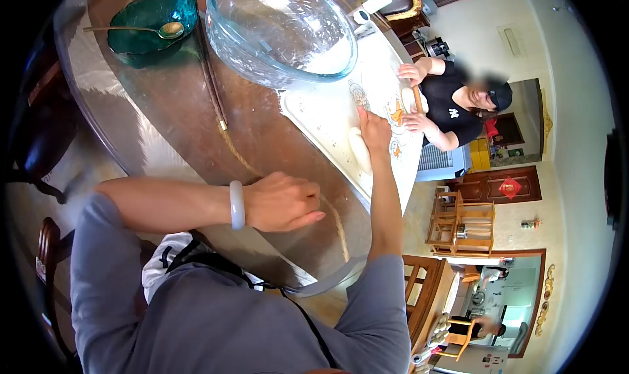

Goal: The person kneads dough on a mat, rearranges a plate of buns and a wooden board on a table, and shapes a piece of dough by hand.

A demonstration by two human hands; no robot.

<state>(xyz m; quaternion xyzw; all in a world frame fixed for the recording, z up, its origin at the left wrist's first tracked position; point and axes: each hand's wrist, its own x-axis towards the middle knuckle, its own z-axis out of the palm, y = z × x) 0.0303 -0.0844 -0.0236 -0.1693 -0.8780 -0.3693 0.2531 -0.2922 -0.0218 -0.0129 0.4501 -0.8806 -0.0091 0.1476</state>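
Note:
My right hand (375, 133) is closed at a pale roll of dough (359, 150) lying on a white printed mat (321, 128). Its thumb points along the mat, and the back of the hand hides most of the fingers. My left hand (282, 202), with a pale bangle (237, 205) on the wrist, hovers over the near part of the table. Its fingers are loosely curled, and nothing shows in them. Across the mat, another person (458, 108) has both hands on a wooden rolling pin (417, 98) over a piece of dough.
A large clear glass bowl (282, 72) overlaps the mat's corner. Left of it stand a green glass bowl (134, 49) with a gold spoon (171, 30) across it and dark chopsticks (211, 85). Wooden chairs (465, 223) and two more people are farther off.

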